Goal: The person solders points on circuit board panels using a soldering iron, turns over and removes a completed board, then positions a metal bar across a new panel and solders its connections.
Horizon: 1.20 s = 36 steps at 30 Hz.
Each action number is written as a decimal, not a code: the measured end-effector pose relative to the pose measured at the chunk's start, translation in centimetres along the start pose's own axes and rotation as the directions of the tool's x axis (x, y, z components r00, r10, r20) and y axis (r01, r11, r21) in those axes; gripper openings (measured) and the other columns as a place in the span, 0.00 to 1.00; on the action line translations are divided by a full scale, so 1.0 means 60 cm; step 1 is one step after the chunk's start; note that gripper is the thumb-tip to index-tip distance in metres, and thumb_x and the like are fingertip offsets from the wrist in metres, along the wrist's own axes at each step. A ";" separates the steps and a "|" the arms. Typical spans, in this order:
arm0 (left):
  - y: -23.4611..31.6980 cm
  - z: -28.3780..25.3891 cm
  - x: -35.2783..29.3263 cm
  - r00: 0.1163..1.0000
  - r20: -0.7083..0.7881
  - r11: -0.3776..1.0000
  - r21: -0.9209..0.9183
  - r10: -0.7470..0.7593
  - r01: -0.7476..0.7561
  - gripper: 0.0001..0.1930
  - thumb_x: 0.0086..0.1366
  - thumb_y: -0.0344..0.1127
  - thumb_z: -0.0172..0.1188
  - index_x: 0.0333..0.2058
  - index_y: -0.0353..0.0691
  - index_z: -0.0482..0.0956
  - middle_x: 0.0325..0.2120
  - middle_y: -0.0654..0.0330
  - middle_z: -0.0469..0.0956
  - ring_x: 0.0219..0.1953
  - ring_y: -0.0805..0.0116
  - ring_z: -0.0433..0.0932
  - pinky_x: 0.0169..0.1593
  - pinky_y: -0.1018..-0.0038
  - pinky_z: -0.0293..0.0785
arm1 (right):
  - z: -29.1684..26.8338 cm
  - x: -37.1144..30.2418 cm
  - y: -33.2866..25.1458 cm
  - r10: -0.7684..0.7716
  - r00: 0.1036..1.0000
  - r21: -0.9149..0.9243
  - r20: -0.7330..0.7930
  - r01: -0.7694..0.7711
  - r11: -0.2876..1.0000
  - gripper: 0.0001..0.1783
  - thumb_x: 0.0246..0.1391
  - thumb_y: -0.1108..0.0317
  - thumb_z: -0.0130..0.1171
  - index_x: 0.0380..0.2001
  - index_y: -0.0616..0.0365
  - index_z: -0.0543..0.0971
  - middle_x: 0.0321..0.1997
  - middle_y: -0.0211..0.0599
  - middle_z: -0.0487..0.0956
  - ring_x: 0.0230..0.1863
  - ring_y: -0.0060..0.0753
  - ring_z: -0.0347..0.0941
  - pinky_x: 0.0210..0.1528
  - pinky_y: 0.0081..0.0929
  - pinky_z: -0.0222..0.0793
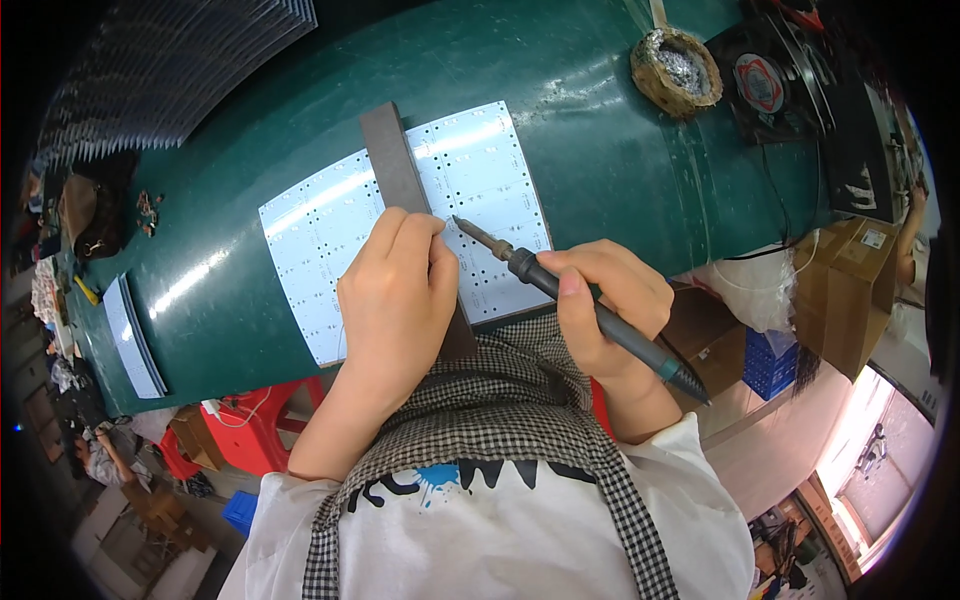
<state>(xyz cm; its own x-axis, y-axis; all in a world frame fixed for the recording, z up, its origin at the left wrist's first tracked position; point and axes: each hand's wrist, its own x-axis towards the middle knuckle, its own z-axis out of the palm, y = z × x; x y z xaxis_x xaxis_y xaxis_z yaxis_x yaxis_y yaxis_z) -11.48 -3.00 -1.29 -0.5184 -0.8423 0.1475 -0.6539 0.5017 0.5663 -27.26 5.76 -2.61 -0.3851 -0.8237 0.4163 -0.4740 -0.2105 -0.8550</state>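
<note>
A white circuit board panel [490, 165] dotted with small black holes lies at the table's near edge. Across its middle runs a flat dark brown bar [393, 160]. My left hand [395, 290] rests over the bar and board, its fingers pinched together near the iron's tip; what they hold is too small to make out. A thin line, perhaps wire, shows beside that wrist. In my right hand [610, 300] is a soldering iron [530, 270], gripped like a pen. Its tip points down-left onto the board, just right of the bar and close to my left fingertips.
Beyond the board, the green table [250, 230] carries a round crusted pot [677, 75] of silvery material and a dark fan-like device [765, 85] at far right. Stacked panels [135, 340] lie at left, finned strips [190, 60] far left. Cardboard boxes [850, 290] stand right, a red stool [250, 425] below.
</note>
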 end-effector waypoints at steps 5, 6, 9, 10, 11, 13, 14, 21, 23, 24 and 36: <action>0.002 0.002 0.000 1.000 -0.002 0.998 0.051 -0.026 0.027 0.04 0.55 0.21 0.57 0.31 0.32 0.76 0.23 0.55 0.73 0.24 0.63 0.76 0.28 0.72 0.71 | 0.005 0.000 0.003 -0.004 1.000 0.021 -0.001 0.004 1.000 0.05 0.44 0.76 0.58 0.26 0.65 0.81 0.20 0.41 0.79 0.19 0.33 0.76 0.22 0.23 0.70; 0.005 0.001 0.001 1.000 0.002 0.998 0.051 -0.024 0.024 0.04 0.55 0.21 0.57 0.31 0.32 0.76 0.23 0.55 0.73 0.24 0.63 0.76 0.28 0.72 0.71 | 0.005 -0.001 0.004 -0.013 1.000 0.019 -0.005 0.013 1.000 0.05 0.43 0.76 0.58 0.26 0.65 0.81 0.20 0.41 0.79 0.19 0.33 0.76 0.22 0.22 0.70; 0.009 -0.002 0.005 0.999 0.023 0.995 0.095 -0.036 0.034 0.04 0.54 0.23 0.58 0.30 0.33 0.77 0.23 0.56 0.72 0.24 0.63 0.75 0.28 0.72 0.70 | 0.001 -0.005 0.001 -0.014 1.000 0.014 0.001 0.014 1.000 0.05 0.43 0.76 0.58 0.27 0.65 0.81 0.20 0.41 0.79 0.19 0.33 0.76 0.22 0.22 0.70; 0.010 -0.003 0.006 0.996 0.047 0.993 0.091 -0.073 0.069 0.04 0.54 0.23 0.58 0.30 0.34 0.77 0.23 0.56 0.72 0.24 0.64 0.75 0.28 0.72 0.69 | -0.001 -0.007 -0.001 -0.008 1.000 0.009 0.014 0.008 1.000 0.05 0.43 0.76 0.58 0.27 0.65 0.80 0.20 0.41 0.79 0.20 0.33 0.76 0.22 0.22 0.70; 0.010 -0.003 0.006 0.992 0.071 0.991 0.086 -0.109 0.103 0.04 0.54 0.24 0.58 0.30 0.34 0.77 0.23 0.56 0.72 0.24 0.64 0.74 0.28 0.72 0.68 | -0.001 -0.009 -0.002 -0.008 1.000 0.009 0.012 0.008 1.000 0.05 0.43 0.76 0.58 0.27 0.65 0.80 0.20 0.41 0.79 0.20 0.33 0.76 0.22 0.22 0.70; 0.008 -0.003 0.003 0.993 0.067 0.995 0.048 -0.094 0.091 0.04 0.54 0.25 0.58 0.30 0.34 0.77 0.25 0.56 0.73 0.24 0.61 0.75 0.28 0.71 0.69 | -0.002 -0.014 -0.004 0.007 1.000 0.026 0.003 -0.007 1.000 0.05 0.43 0.76 0.58 0.27 0.65 0.80 0.20 0.41 0.79 0.20 0.34 0.76 0.22 0.23 0.71; 0.007 -0.003 0.001 0.995 0.063 0.997 0.011 -0.083 0.082 0.04 0.55 0.25 0.59 0.30 0.35 0.77 0.26 0.56 0.73 0.25 0.58 0.76 0.28 0.69 0.71 | -0.004 -0.016 -0.005 0.007 1.000 0.026 0.003 -0.007 1.000 0.05 0.43 0.76 0.58 0.27 0.65 0.80 0.20 0.41 0.79 0.20 0.34 0.76 0.22 0.23 0.71; 0.012 -0.015 -0.027 0.994 0.087 0.996 -0.064 -0.060 0.066 0.05 0.54 0.22 0.59 0.31 0.34 0.75 0.26 0.55 0.72 0.25 0.58 0.75 0.29 0.69 0.72 | -0.028 -0.033 -0.018 0.079 0.997 0.033 0.027 -0.079 0.996 0.05 0.42 0.77 0.58 0.26 0.65 0.81 0.21 0.41 0.79 0.21 0.36 0.77 0.24 0.24 0.72; 0.014 -0.012 -0.033 0.996 0.078 0.997 -0.058 -0.043 0.047 0.05 0.54 0.22 0.58 0.31 0.34 0.75 0.26 0.55 0.72 0.24 0.58 0.75 0.28 0.69 0.72 | -0.028 -0.037 -0.020 0.078 0.996 0.026 0.038 -0.079 0.997 0.06 0.42 0.76 0.59 0.26 0.65 0.81 0.20 0.41 0.79 0.20 0.36 0.77 0.24 0.24 0.72; 0.013 -0.009 -0.035 0.996 0.077 0.997 -0.057 -0.043 0.048 0.05 0.54 0.22 0.58 0.31 0.34 0.75 0.26 0.55 0.72 0.24 0.58 0.75 0.28 0.69 0.72 | -0.027 -0.037 -0.019 0.077 0.996 0.028 0.038 -0.079 0.997 0.06 0.42 0.76 0.59 0.26 0.65 0.81 0.20 0.41 0.79 0.20 0.36 0.77 0.24 0.24 0.72; 0.020 0.002 -0.033 0.997 0.077 0.996 0.094 -0.010 0.002 0.03 0.53 0.25 0.58 0.28 0.35 0.75 0.26 0.56 0.71 0.28 0.57 0.75 0.29 0.65 0.71 | -0.019 -0.049 -0.015 0.015 0.999 0.040 0.044 -0.017 0.999 0.07 0.49 0.74 0.55 0.29 0.68 0.79 0.20 0.41 0.77 0.18 0.29 0.72 0.21 0.21 0.65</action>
<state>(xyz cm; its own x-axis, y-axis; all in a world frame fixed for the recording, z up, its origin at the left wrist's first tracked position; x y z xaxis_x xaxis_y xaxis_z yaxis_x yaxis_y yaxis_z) -11.33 -0.72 -0.98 -0.5530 -0.8294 0.0791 -0.7040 0.5159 0.4880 -26.60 9.01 -2.70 -0.3567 -0.8494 0.3890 -0.4353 -0.2174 -0.8737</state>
